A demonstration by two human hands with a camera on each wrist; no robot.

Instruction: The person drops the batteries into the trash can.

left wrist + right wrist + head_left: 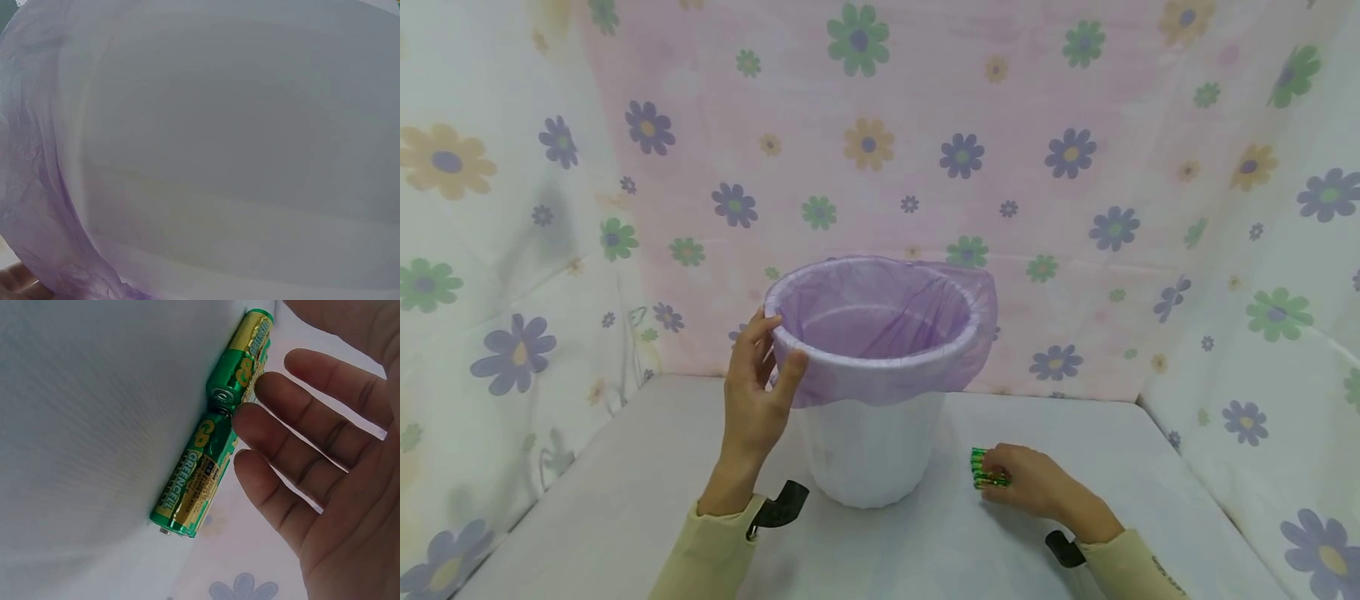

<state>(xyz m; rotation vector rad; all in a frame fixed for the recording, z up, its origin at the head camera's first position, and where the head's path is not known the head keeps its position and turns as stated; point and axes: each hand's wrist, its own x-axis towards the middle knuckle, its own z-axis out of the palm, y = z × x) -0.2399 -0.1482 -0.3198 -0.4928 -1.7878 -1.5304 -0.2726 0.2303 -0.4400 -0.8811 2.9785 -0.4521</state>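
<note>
A white trash can (868, 454) stands upright on the table, lined with a translucent purple bag (880, 387) folded over its rim. At the can's left side, my left hand (756, 408) holds the bag-covered rim, thumb towards the front. The left wrist view is filled by the can's white wall (237, 150), with fingertips (22, 281) at the bag's lower edge. To the can's right lies a pack of green and gold GP batteries (203, 450). My right hand (1033, 483) is over it, with loosely extended fingers (281, 400) and fingertips right at the pack's side.
The white table (647, 500) is enclosed by flower-patterned cloth (917, 100) at the back and both sides. A loose part of the bag (983, 333) bulges out past the rim on the right. Black wrist mounts (782, 504) sit at both sleeves.
</note>
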